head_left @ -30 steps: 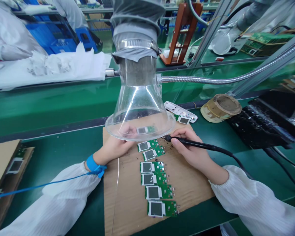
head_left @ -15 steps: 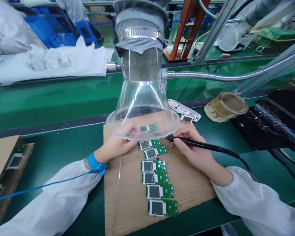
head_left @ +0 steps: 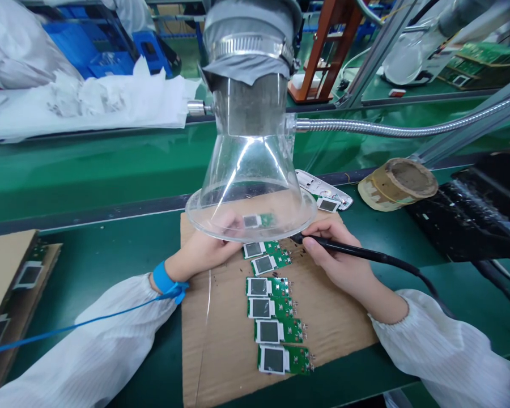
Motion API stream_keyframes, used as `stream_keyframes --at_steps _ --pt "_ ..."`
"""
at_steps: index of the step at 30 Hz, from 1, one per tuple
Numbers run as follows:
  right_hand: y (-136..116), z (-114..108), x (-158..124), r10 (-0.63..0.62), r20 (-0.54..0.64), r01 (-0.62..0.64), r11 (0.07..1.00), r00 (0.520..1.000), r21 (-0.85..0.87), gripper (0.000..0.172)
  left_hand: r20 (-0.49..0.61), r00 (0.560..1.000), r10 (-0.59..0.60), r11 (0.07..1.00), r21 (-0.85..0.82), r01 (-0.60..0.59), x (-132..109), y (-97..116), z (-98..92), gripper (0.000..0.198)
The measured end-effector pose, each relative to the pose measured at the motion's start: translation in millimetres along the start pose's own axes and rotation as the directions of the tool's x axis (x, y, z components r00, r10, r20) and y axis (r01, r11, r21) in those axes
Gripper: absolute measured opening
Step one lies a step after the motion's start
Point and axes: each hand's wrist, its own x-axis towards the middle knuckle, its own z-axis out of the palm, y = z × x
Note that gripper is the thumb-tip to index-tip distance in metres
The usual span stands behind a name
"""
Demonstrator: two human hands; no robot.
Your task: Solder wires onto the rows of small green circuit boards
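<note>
My right hand [head_left: 338,258] is closed round a black soldering iron [head_left: 357,252], its tip pointing left under the rim of a clear fume hood [head_left: 250,187]. My left hand [head_left: 204,249] reaches under the hood, fingers curled beside a small green circuit board [head_left: 258,221] seen through the plastic; whether it grips that board is unclear. A thin solder wire [head_left: 208,289] runs down from the left hand. Several green circuit boards with grey screens [head_left: 268,309] lie in a column on a cardboard sheet [head_left: 221,345]. A blue wrist strap [head_left: 164,279] is on my left wrist.
A metal gooseneck [head_left: 386,130] holds the hood. A worn tape roll [head_left: 397,182] and a black tray [head_left: 471,215] sit at the right. A white device housing [head_left: 321,190] lies behind the hood. More cardboard with boards [head_left: 12,283] is at the left. White wrapping [head_left: 89,107] lies across the conveyor.
The view has shifted slightly, so everything sits a little to the right and the hood looms larger. Both hands keep the same pose under the hood.
</note>
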Motion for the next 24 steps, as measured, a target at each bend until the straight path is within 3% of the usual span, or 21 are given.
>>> stream_keyframes --at_steps 7,13,19,24 --pt "-1.6 1.9 1.5 -0.015 0.009 0.015 1.0 1.0 -0.015 0.014 -0.013 1.0 -0.007 1.0 0.008 0.007 0.4 0.0 0.6 0.015" --pt "-5.7 2.0 4.0 -0.084 -0.007 0.082 0.989 0.996 -0.124 0.012 -0.025 1.0 0.005 1.0 0.024 -0.004 2.1 1.1 1.2 0.015" --pt "-5.3 3.5 5.1 -0.116 -0.012 0.114 0.989 0.993 -0.095 0.009 -0.021 1.0 -0.001 1.0 0.022 0.002 3.0 4.9 0.4 0.015" --pt "-2.9 2.8 3.2 -0.051 -0.013 0.051 0.998 0.999 -0.03 0.014 0.004 1.0 -0.022 1.0 0.015 0.022 2.0 4.4 -0.1 0.01"
